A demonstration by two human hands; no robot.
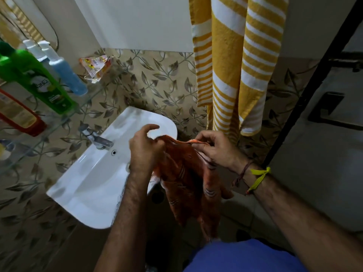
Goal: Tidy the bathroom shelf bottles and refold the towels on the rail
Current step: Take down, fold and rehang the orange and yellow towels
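An orange towel (188, 181) with thin pale stripes hangs bunched between my hands, in front of the sink. My left hand (145, 152) pinches its top edge at the left, with the forefinger raised. My right hand (214, 148) pinches the same edge at the right. A yellow-and-white striped towel (233, 61) hangs down the wall at the upper right; its rail is out of view. On the glass shelf (92, 95) at the left stand a green bottle (39, 79), a blue spray bottle (64, 71) and a red bottle (17, 114).
A white sink (94, 179) with a chrome tap (100, 141) sits below the shelf. A small orange packet (96, 65) lies at the shelf's far end. A black door frame (306, 95) runs down the right side. Leaf-patterned tiles cover the wall.
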